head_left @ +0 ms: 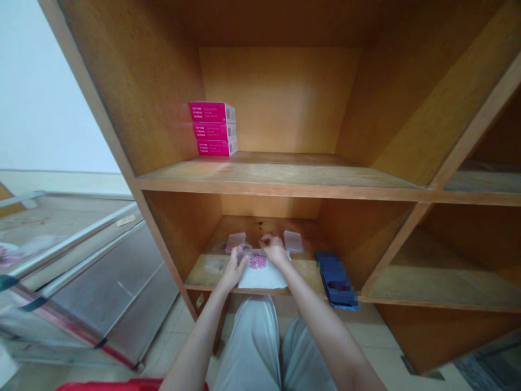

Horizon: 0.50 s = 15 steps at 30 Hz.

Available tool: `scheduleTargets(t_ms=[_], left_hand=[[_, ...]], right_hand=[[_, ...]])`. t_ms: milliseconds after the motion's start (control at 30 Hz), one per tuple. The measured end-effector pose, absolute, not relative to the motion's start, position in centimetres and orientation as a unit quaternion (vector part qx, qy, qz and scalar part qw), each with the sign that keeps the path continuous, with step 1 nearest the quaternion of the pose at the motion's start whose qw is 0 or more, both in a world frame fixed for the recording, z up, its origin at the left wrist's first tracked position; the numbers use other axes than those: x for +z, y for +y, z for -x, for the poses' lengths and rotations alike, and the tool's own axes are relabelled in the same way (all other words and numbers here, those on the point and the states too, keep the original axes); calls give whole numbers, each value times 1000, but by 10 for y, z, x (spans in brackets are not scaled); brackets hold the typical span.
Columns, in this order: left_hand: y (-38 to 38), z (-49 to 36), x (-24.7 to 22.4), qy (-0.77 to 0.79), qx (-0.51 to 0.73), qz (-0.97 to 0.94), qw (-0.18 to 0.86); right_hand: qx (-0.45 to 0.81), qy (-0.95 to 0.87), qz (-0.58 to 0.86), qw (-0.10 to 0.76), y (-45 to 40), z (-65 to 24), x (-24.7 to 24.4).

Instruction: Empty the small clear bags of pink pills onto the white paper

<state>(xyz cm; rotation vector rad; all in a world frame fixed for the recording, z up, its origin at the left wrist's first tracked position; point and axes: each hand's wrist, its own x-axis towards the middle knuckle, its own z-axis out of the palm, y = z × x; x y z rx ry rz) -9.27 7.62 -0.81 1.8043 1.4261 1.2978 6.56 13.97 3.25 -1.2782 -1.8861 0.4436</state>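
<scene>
A white sheet lies on the lower shelf with a cluster of small round pink pieces on it, perhaps pills or beads. Left of the cluster, my left hand grips a small clear plastic bag between thumb and fingers. My right hand is over the sheet's far edge, its fingers curled together in a pinch; whatever is between them is too small to make out. Another clear bag lies behind my left hand. To the right of my right hand sits a stack of clear bags.
Three stacked pink boxes stand on the upper shelf at left. A dark blue folded item, partly pixelated, overhangs the lower shelf's front edge. The upper shelf board runs above my hands. At left stands a metal-framed glass case.
</scene>
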Motion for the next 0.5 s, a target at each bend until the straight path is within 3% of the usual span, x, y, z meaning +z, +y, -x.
scheduleTargets(t_ms=[67,167,500], left_hand=[[76,92,-8,521,480,-660,251],[75,92,-7,518,488,-657,250],[74,91,-5,513,482,-667,244]], right_hand=[[196,-706,466,496,137,-60,39],[221,-691,422,544,130,-51,44],[244,-750,439,430,129,-62,47]])
